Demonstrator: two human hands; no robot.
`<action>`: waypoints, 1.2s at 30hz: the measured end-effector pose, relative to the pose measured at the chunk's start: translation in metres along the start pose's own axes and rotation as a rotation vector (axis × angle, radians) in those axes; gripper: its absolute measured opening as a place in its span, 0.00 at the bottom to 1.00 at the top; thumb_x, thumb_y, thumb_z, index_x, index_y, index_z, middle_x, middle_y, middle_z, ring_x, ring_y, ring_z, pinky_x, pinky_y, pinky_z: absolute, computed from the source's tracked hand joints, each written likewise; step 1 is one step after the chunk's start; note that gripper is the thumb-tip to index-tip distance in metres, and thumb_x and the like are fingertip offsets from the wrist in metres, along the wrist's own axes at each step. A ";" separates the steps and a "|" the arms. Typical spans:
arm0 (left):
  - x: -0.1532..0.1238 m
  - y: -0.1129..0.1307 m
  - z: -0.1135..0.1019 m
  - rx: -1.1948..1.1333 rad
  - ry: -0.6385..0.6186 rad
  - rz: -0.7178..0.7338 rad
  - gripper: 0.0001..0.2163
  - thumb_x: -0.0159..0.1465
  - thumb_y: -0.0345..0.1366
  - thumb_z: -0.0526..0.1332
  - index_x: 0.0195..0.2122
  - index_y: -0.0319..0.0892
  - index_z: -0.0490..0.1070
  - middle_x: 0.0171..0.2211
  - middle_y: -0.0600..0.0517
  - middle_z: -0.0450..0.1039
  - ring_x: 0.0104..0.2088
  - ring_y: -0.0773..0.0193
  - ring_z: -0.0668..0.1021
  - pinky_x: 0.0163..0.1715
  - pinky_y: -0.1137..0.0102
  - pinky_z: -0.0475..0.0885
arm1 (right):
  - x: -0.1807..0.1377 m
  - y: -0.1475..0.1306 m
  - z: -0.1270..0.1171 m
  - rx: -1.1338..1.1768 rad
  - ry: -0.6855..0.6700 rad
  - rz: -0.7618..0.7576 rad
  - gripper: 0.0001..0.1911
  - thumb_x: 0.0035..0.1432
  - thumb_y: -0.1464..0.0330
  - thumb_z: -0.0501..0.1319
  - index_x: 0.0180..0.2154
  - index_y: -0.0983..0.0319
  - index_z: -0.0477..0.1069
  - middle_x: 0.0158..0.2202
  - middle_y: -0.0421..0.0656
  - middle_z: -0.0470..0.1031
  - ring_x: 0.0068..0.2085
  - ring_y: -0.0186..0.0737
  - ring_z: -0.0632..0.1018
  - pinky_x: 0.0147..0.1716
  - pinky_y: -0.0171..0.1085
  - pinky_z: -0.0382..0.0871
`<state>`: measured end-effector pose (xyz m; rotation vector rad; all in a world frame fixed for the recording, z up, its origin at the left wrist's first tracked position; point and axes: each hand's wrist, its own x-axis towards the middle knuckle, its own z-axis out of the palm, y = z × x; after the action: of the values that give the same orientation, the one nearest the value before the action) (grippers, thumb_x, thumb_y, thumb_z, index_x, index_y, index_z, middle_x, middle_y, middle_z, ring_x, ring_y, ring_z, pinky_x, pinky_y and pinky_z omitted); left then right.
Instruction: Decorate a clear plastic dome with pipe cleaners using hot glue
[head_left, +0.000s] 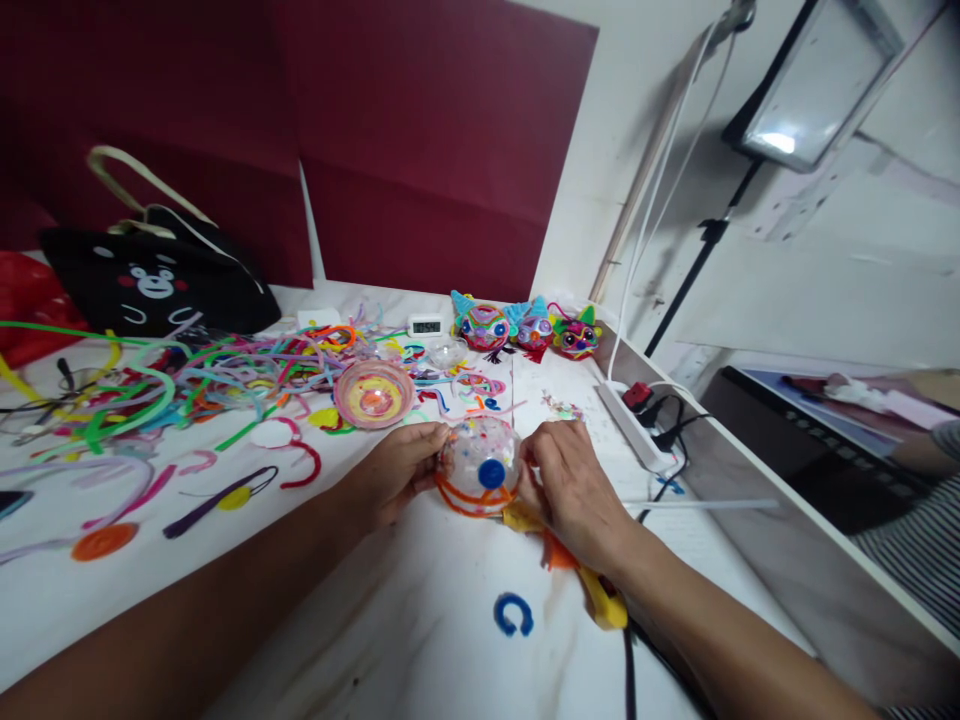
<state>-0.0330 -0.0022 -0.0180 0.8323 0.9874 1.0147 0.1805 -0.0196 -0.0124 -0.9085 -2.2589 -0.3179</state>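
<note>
A clear plastic ball (469, 448) with coloured specks sits on the table between my hands. It bears a blue disc (491, 473) on its front and an orange pipe-cleaner band (465, 503) around its lower part. My left hand (401, 470) grips the ball's left side with curled fingers. Pressed against its right side are the closed fingers of my right hand (566, 480); whatever small thing they may pinch is hidden. Beneath that hand and wrist lies a yellow and orange glue gun (604, 600), partly covered. A blue pipe-cleaner ring with a gap (514, 614) lies nearer me.
Tangled pipe cleaners (247, 375) spread across the left, beside a pinkish round dish (375, 394). Three decorated balls (486, 326) and a small clock (426, 325) stand behind. A power strip (637, 428) with cords lies right, along a raised edge. A striped sleeve (919, 530) shows beyond.
</note>
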 end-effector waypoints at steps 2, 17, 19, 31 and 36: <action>0.000 0.000 0.000 -0.007 0.006 0.004 0.09 0.65 0.31 0.58 0.27 0.36 0.69 0.22 0.53 0.70 0.21 0.72 0.73 0.22 0.80 0.68 | 0.000 -0.002 -0.002 0.076 -0.026 0.056 0.06 0.63 0.74 0.52 0.32 0.61 0.62 0.29 0.44 0.68 0.32 0.41 0.68 0.36 0.42 0.61; 0.001 0.002 -0.002 -0.048 0.031 0.021 0.10 0.63 0.30 0.59 0.24 0.36 0.68 0.19 0.55 0.66 0.17 0.75 0.67 0.15 0.83 0.59 | -0.003 0.005 -0.005 -0.017 0.044 -0.113 0.04 0.64 0.77 0.55 0.40 0.65 0.67 0.33 0.44 0.73 0.35 0.39 0.70 0.43 0.46 0.60; 0.001 0.002 -0.002 -0.031 0.035 0.017 0.10 0.63 0.30 0.59 0.24 0.36 0.67 0.18 0.55 0.66 0.17 0.75 0.67 0.14 0.83 0.58 | -0.002 0.005 -0.005 -0.053 0.018 -0.140 0.05 0.64 0.77 0.55 0.38 0.66 0.68 0.31 0.44 0.72 0.33 0.39 0.69 0.44 0.47 0.60; 0.000 0.000 0.000 0.044 0.026 0.027 0.09 0.60 0.33 0.62 0.24 0.37 0.68 0.19 0.55 0.67 0.19 0.74 0.69 0.18 0.82 0.64 | 0.003 0.000 -0.003 -0.130 -0.027 -0.149 0.09 0.62 0.76 0.52 0.29 0.65 0.67 0.26 0.44 0.69 0.29 0.40 0.66 0.36 0.44 0.60; 0.000 -0.002 -0.002 0.058 0.008 0.043 0.10 0.60 0.36 0.63 0.25 0.37 0.68 0.21 0.54 0.69 0.21 0.72 0.71 0.23 0.80 0.67 | 0.001 -0.004 -0.002 0.007 -0.039 0.073 0.06 0.59 0.75 0.54 0.30 0.64 0.67 0.26 0.43 0.69 0.29 0.39 0.69 0.37 0.43 0.59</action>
<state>-0.0344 -0.0025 -0.0202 0.9015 1.0136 1.0310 0.1783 -0.0228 -0.0099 -0.9991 -2.2548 -0.2605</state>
